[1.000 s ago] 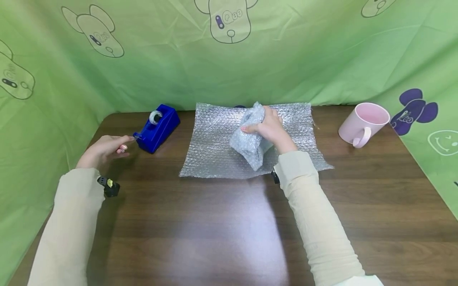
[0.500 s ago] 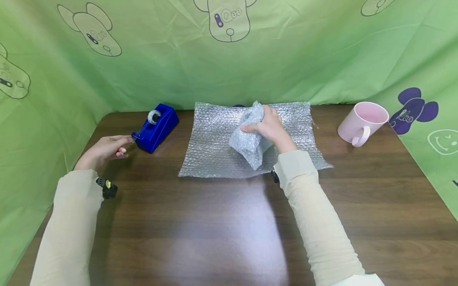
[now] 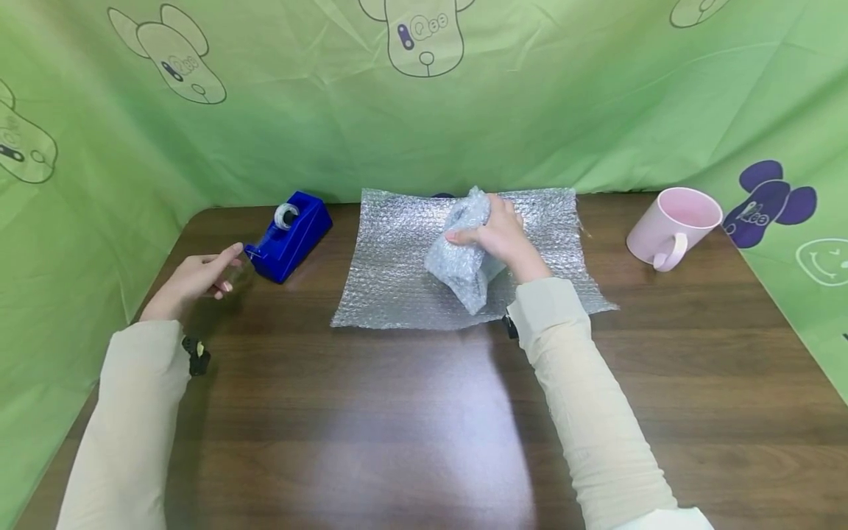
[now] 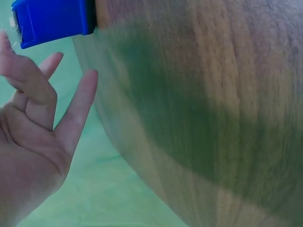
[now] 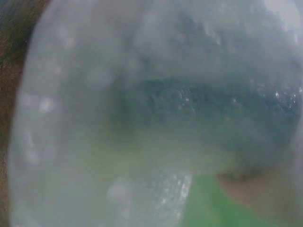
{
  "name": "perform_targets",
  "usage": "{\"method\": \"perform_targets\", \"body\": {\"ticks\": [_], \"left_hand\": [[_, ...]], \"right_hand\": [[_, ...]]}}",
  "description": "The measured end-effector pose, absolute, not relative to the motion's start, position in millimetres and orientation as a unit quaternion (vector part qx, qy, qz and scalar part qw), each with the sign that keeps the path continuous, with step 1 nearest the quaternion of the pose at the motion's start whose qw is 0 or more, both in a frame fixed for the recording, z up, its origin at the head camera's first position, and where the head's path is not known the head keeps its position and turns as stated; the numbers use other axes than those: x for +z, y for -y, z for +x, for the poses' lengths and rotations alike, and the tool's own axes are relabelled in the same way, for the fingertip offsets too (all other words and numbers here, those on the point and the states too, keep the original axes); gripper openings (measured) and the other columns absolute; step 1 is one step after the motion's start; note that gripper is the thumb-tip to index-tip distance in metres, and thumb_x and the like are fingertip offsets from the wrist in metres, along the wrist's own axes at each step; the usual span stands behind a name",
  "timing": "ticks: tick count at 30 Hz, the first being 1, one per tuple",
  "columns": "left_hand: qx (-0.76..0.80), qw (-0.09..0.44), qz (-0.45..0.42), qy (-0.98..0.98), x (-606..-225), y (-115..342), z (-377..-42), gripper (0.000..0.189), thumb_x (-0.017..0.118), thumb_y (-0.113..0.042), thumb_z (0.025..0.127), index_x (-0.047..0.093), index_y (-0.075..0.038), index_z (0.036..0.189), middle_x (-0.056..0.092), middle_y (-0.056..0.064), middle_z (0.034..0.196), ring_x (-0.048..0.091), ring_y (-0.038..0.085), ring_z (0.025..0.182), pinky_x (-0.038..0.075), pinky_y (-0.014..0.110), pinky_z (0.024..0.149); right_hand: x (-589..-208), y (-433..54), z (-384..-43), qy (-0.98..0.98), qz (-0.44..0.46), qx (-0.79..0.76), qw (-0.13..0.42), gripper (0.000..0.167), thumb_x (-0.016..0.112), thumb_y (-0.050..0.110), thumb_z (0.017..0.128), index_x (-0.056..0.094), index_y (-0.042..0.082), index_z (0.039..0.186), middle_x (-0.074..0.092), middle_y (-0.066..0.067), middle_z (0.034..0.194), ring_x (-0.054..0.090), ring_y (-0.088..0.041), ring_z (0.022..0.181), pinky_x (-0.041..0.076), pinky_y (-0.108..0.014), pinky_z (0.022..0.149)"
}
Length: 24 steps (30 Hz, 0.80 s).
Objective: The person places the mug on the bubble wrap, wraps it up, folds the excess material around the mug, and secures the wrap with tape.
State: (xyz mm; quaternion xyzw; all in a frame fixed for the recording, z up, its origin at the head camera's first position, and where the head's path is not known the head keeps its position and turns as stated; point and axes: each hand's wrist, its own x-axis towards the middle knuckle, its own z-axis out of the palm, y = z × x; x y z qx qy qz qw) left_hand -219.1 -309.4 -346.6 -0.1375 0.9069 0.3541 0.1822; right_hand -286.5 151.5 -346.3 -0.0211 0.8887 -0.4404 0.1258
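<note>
My left hand [image 3: 195, 278] is at the front end of the blue tape dispenser [image 3: 288, 239], pinching the free end of the clear tape between finger and thumb at the cutter. In the left wrist view, the tape [image 4: 14, 45] shows as a thin clear bit between the fingertips and the dispenser's toothed edge. The other fingers are spread. My right hand [image 3: 500, 232] grips a bubble-wrapped bundle [image 3: 458, 258] from above, thumb on its near side. What is inside the wrap is hidden. Its blurred plastic fills the right wrist view. The bundle stands on a flat sheet of bubble wrap [image 3: 384, 287].
A pink mug [image 3: 669, 228] stands at the right back of the brown wooden table [image 3: 371, 412], its handle toward the front. Green printed cloth [image 3: 298, 110] hangs along the back and both sides. A roll of tape [image 3: 286, 216] sits in the dispenser.
The left hand has tilted, its pinching fingertips turned more upward and lifted slightly beside the cutter. The right hand and the wrapped bundle have stayed put.
</note>
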Motion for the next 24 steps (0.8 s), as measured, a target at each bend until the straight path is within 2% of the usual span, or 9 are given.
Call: {"method": "perform_targets", "body": {"ticks": [6, 10, 16, 21, 24], "left_hand": [[0.32, 0.149, -0.134, -0.926, -350.4, 309.4, -219.8, 0.086, 0.045, -0.068, 0.087, 0.046, 0.003, 0.135, 0.052, -0.018, 0.059, 0.051, 0.0, 0.056, 0.044, 0.02, 0.066], [0.356, 0.138, -0.136, -0.914, -353.8, 308.2, -221.4, 0.081, 0.053, -0.061, 0.088, 0.042, 0.0, 0.141, 0.053, -0.018, 0.065, 0.049, -0.003, 0.055, 0.045, 0.018, 0.062], [0.402, 0.128, -0.133, -0.897, -361.0, 304.2, -225.3, 0.077, 0.054, -0.05, 0.092, 0.033, 0.0, 0.146, 0.054, -0.02, 0.072, 0.049, -0.005, 0.053, 0.046, 0.018, 0.058], [0.373, 0.08, -0.117, -0.917, -364.2, 301.1, -223.3, 0.072, 0.054, -0.05, 0.092, 0.043, 0.001, 0.141, 0.056, -0.019, 0.074, 0.05, -0.004, 0.053, 0.047, 0.018, 0.056], [0.348, 0.053, -0.117, -0.929, -366.1, 300.3, -221.3, 0.069, 0.054, -0.051, 0.092, 0.047, 0.001, 0.138, 0.058, -0.017, 0.068, 0.052, -0.003, 0.051, 0.047, 0.019, 0.053]], "right_hand": [[-348.2, -151.7, -287.7, -0.89, -0.02, -0.438, 0.125, 0.109, 0.076, 0.044, 0.075, 0.008, 0.011, 0.154, 0.007, -0.016, 0.16, 0.011, -0.039, 0.146, 0.018, -0.064, 0.114], [-348.4, -151.6, -287.4, -0.89, -0.021, -0.439, 0.123, 0.109, 0.077, 0.044, 0.075, 0.009, 0.01, 0.154, 0.008, -0.016, 0.16, 0.011, -0.039, 0.146, 0.018, -0.064, 0.114], [-349.3, -151.9, -287.5, -0.892, -0.023, -0.436, 0.119, 0.11, 0.077, 0.044, 0.075, 0.008, 0.01, 0.154, 0.008, -0.016, 0.16, 0.011, -0.038, 0.146, 0.018, -0.063, 0.115], [-348.8, -151.8, -287.3, -0.893, -0.023, -0.436, 0.115, 0.109, 0.077, 0.043, 0.075, 0.01, 0.01, 0.153, 0.011, -0.017, 0.159, 0.014, -0.038, 0.145, 0.019, -0.062, 0.115], [-348.8, -150.5, -286.8, -0.892, -0.024, -0.437, 0.114, 0.108, 0.077, 0.042, 0.075, 0.011, 0.009, 0.153, 0.012, -0.016, 0.159, 0.015, -0.038, 0.145, 0.019, -0.061, 0.115]]}}
